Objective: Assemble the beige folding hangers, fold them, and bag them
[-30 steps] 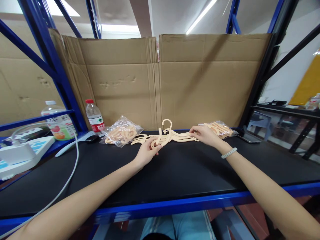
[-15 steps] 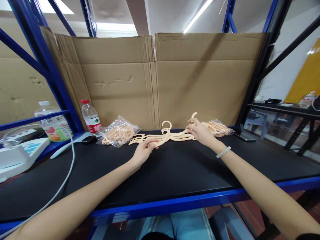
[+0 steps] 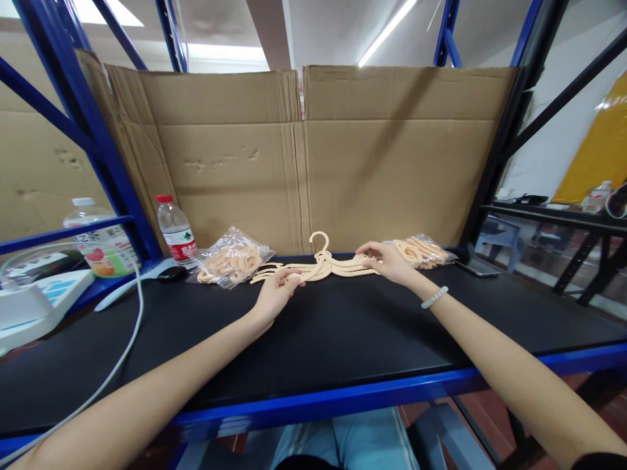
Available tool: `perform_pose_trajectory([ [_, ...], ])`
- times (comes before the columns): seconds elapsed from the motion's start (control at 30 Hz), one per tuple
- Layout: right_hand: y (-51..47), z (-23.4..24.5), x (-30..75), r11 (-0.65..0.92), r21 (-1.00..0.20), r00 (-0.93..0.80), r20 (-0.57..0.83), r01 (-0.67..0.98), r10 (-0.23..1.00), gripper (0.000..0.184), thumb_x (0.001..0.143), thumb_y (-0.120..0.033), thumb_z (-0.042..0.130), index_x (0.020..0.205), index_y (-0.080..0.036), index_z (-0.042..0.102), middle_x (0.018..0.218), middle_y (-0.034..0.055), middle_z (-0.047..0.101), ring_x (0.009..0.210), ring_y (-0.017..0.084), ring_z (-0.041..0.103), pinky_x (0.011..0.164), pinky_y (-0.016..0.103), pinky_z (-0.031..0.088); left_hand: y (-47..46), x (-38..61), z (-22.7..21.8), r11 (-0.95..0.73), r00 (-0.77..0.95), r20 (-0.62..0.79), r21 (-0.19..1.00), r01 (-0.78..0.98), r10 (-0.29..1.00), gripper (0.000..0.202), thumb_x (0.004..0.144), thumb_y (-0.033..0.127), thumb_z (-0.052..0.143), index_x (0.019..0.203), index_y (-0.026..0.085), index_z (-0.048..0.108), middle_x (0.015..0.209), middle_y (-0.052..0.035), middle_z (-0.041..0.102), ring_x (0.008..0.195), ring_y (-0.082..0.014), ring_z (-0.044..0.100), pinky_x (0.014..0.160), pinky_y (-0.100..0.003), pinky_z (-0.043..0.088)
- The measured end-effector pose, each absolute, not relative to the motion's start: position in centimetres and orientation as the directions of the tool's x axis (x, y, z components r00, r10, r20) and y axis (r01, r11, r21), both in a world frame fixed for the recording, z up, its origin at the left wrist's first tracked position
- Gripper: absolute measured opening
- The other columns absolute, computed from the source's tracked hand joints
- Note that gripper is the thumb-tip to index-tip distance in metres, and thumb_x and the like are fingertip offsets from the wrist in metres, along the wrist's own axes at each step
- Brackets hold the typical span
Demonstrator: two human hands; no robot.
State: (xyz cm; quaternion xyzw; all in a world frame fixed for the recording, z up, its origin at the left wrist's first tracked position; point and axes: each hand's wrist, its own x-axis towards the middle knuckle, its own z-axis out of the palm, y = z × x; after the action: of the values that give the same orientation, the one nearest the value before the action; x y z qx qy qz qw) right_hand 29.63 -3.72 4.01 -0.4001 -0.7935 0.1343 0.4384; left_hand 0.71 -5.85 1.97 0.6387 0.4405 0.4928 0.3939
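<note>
A pile of cream plastic clothes hangers [image 3: 337, 266] lies across the black table in front of me, hooks toward the cardboard. My left hand [image 3: 275, 294] is closed on the left arm of the nearest hanger, thumb on top and fingers curled around it. At the other end, my right hand [image 3: 392, 262] has its fingers bent together on the right arm of a hanger; the exact grip is partly hidden. One hook [image 3: 319, 239] stands up above the pile. Clear bags of cream plastic parts lie on either side, a left bag [image 3: 232, 258] and a right bag [image 3: 424, 250].
A red-capped water bottle [image 3: 176, 232] and a white-capped bottle [image 3: 102, 238] stand at left, near a light blue-handled object [image 3: 130, 286] and a white cable [image 3: 140, 313]. A phone-like dark slab [image 3: 479, 266] lies at right. Cardboard [image 3: 392, 156] walls the back.
My right hand has lowered onto the pile, and the curved piece that stuck up above its fingers no longer shows. The raised hook has shifted slightly left. My left hand keeps its hold.
</note>
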Motion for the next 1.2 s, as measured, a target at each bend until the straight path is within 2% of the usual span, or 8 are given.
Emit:
perform_pose_trajectory([
  [0.1,-3.8,4.2,29.9,0.573,-0.742,-0.226,0.527,0.348,0.820,0.026,0.071,-0.024,0.068,0.095,-0.016,0.063,0.094,0.0076,0.066,0.084,0.018,0.062,0.075,0.032,0.051,-5.8,0.6,2.1,-0.257,0.027,0.256,0.965,0.041,0.966,0.045,0.062,0.037,0.072,0.097,0.009,0.061,0.068,-0.0024,0.062,0.051,-0.0076,0.045,0.050,-0.021,0.036],
  [0.23,-4.1,4.3,29.9,0.404,-0.915,-0.172,0.400,-0.015,0.900,0.040,0.063,-0.025,0.078,0.099,-0.017,0.062,0.091,0.0061,0.067,0.076,0.015,0.063,0.070,0.028,0.051,-6.2,0.7,2.7,-0.235,-0.044,0.231,0.965,-0.116,0.972,0.047,0.055,0.031,0.080,0.092,0.010,0.061,0.064,0.0022,0.057,0.055,-0.0071,0.049,0.056,-0.020,0.042],
  [0.43,-3.9,4.1,29.3,0.270,-0.891,-0.082,0.320,-0.365,0.944,0.039,0.060,-0.025,0.083,0.094,-0.017,0.065,0.084,0.0020,0.066,0.063,0.007,0.056,0.062,0.018,0.048,-6.9,1.0,3.9,-0.225,-0.057,0.218,0.939,-0.261,0.974,0.049,0.052,0.027,0.084,0.093,0.011,0.062,0.075,0.0001,0.062,0.061,-0.0059,0.054,0.060,-0.017,0.046],
  [0.6,-4.5,3.3,27.1,0.343,-0.906,-0.121,0.381,-0.249,0.917,0.032,0.069,-0.042,0.076,0.080,-0.015,0.065,0.073,0.0008,0.061,0.059,0.008,0.051,0.057,0.022,0.044,-7.4,1.5,3.6,-0.242,0.031,0.255,0.944,-0.223,0.967,0.039,0.056,0.031,0.083,0.084,0.012,0.063,0.078,-0.0022,0.065,0.066,-0.0085,0.059,0.059,-0.017,0.047],
  [0.73,-6.1,2.3,24.3,0.389,-0.921,-0.315,0.377,-0.029,0.871,0.037,0.078,-0.050,0.065,0.086,-0.014,0.064,0.073,0.0027,0.062,0.061,0.012,0.055,0.058,0.025,0.044,-7.5,2.0,2.6,-0.269,0.148,0.285,0.956,-0.117,0.947,0.033,0.059,0.032,0.081,0.080,0.012,0.066,0.078,-0.0040,0.068,0.071,-0.0128,0.062,0.064,-0.021,0.051],
  [0.83,-7.2,1.9,22.8,0.378,-0.925,-0.507,0.305,0.044,0.806,0.041,0.085,-0.053,0.056,0.097,-0.015,0.060,0.083,0.0065,0.066,0.070,0.017,0.062,0.061,0.028,0.048,-7.6,2.2,2.2,-0.295,0.193,0.306,0.952,-0.084,0.932,0.030,0.062,0.032,0.080,0.080,0.013,0.066,0.076,-0.0033,0.068,0.069,-0.0126,0.062,0.063,-0.022,0.052],
  [0.93,-7.8,1.8,22.3,0.357,-0.933,-0.554,0.279,0.036,0.784,0.041,0.084,-0.048,0.058,0.106,-0.014,0.054,0.089,0.0084,0.067,0.071,0.018,0.065,0.063,0.030,0.052,-7.6,2.2,2.2,-0.303,0.187,0.314,0.949,-0.085,0.931,0.028,0.062,0.031,0.080,0.078,0.013,0.066,0.074,-0.0024,0.067,0.067,-0.0115,0.061,0.061,-0.020,0.051],
  [1.2,-8.1,2.0,22.1,0.442,-0.887,-0.433,0.348,0.136,0.832,0.030,0.084,-0.031,0.057,0.108,-0.015,0.051,0.065,0.0026,0.065,0.051,0.015,0.061,0.042,0.021,0.044,-7.9,2.4,2.2,-0.308,0.217,0.327,0.944,-0.119,0.920,0.028,0.065,0.031,0.078,0.081,0.014,0.063,0.077,-0.0022,0.066,0.073,-0.0120,0.061,0.064,-0.021,0.052],
])
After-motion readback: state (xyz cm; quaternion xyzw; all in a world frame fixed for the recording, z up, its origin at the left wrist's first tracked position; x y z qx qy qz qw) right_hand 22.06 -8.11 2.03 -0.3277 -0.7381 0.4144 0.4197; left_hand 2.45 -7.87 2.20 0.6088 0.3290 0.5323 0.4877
